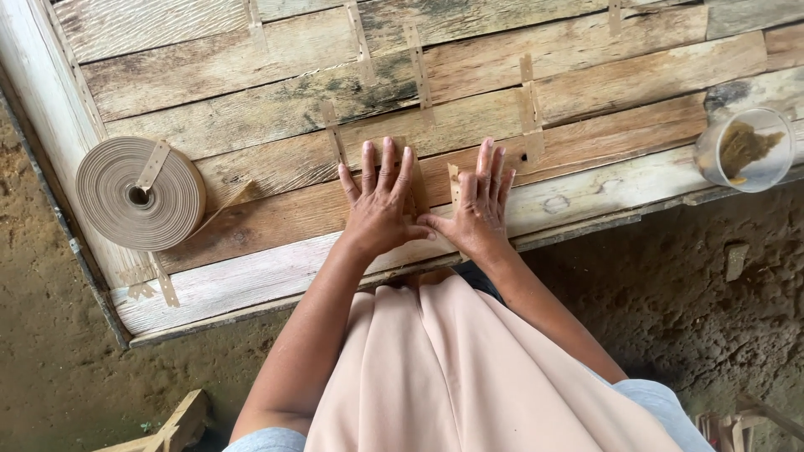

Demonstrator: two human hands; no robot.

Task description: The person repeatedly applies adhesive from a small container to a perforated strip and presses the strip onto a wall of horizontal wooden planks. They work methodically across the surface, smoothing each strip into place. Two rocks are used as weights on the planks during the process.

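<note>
At the far left a roll of brown paper tape [140, 194] lies flat on the wooden sheet [251, 109], its loose end [224, 206] trailing to the right. The sheet is made of long veneer strips laid side by side, and it rests on a pale table [251, 280] above a dirt floor [50, 360].

The left hand [378, 205] is pressed flat on the sheet, fingers spread and holding nothing. A short tape strip [416, 194] lies between the hands, partly under the left fingers. The right hand [479, 205] is flat and open just beside it, next to another tape strip [453, 182].

Several taped joints [419, 71] already cross the seams higher up, so that part looks done; by my judgement the seams near the front edge are the ones in hand, and long stretches show no tape.

At the far right stands a clear plastic cup [744, 149] with brownish paste.
</note>
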